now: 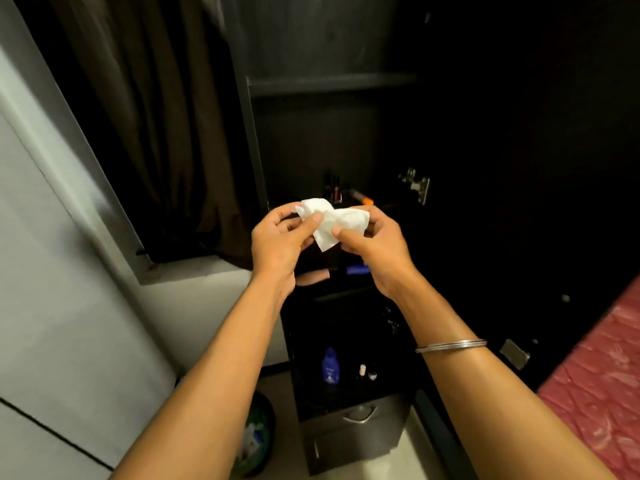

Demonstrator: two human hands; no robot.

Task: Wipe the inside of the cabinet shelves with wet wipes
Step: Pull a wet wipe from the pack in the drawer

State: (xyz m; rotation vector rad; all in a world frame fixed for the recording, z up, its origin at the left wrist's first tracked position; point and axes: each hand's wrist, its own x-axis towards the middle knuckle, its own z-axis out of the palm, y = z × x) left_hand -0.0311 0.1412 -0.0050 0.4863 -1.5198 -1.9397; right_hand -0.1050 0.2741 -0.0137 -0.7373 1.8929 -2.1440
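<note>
Both arms are reaching straight out in front of the open dark cabinet, forearms angling in toward each other so the hands are meeting at about the level of the middle shelf. The left hand is sitting back-up, fingers curled, with the thumb pressing down onto the left part of a crumpled white wet wipe. The right hand is mirroring it, thumb pointing in toward the left and pinching the wipe's right part against its curled fingers. So both hands are gripping the same wipe, which is hanging in the air between them, bunched up, with one corner drooping down below the thumbs. It isn't touching any shelf, just floating in front of the cabinet opening.

A thin silver bangle is sitting on the right forearm, well back from the wrist.

Behind the hands, some small cosmetic bottles are standing on the middle shelf, with an orange-tipped thing lying just beside them, too dim to tell what it is. Lower down, a blue bottle and a couple of tiny bottles are standing on a lower shelf, above a drawer with a metal handle. A dark brown curtain is hanging to the left of the cabinet, a bin with a green liner is sitting on the floor under the left arm, and a red patterned mattress is poking in on the right.
</note>
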